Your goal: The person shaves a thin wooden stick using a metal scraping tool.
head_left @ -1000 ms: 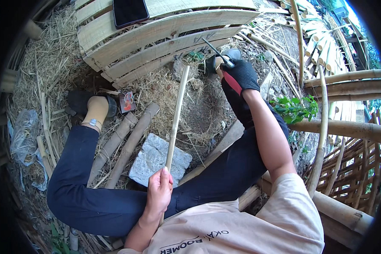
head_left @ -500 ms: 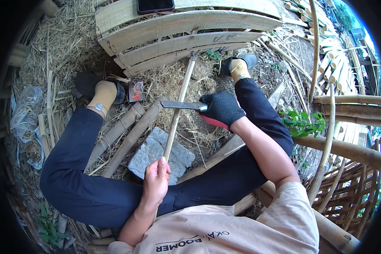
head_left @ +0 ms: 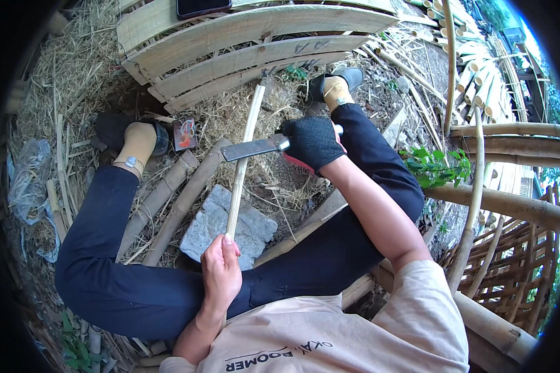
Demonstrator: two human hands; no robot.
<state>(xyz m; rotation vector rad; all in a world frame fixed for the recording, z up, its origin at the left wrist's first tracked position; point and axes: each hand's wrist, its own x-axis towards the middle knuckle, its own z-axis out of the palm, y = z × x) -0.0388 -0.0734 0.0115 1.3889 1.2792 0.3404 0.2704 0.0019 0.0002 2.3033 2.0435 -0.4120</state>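
Observation:
My bare left hand (head_left: 222, 267) is closed around the lower part of a long, pale bamboo strip (head_left: 235, 202), its thumb lying along the strip. The strip slants up and away from me, its far end above the straw. In a black glove with a red palm side, my right hand (head_left: 314, 144) grips a knife (head_left: 253, 148). The knife's broad, square-ended blade lies across the strip, with its tip past the left side. Most of the handle is hidden in the glove. Under the strip, between my legs, sits a rough grey stone block (head_left: 199, 233).
Ahead stands a slatted wooden crate (head_left: 218, 40) with a dark phone (head_left: 202, 6) on top. Bamboo poles (head_left: 186, 196) lie by the stone. A red packet (head_left: 185, 135) is near my left foot. At right are bamboo rails (head_left: 510, 208), a leafy plant (head_left: 438, 168) and a woven basket (head_left: 510, 273).
The whole view has shifted, moving the scene leftward. The knife blade now tilts with its tip lower and more of its flat face showing. Both hands keep their hold.

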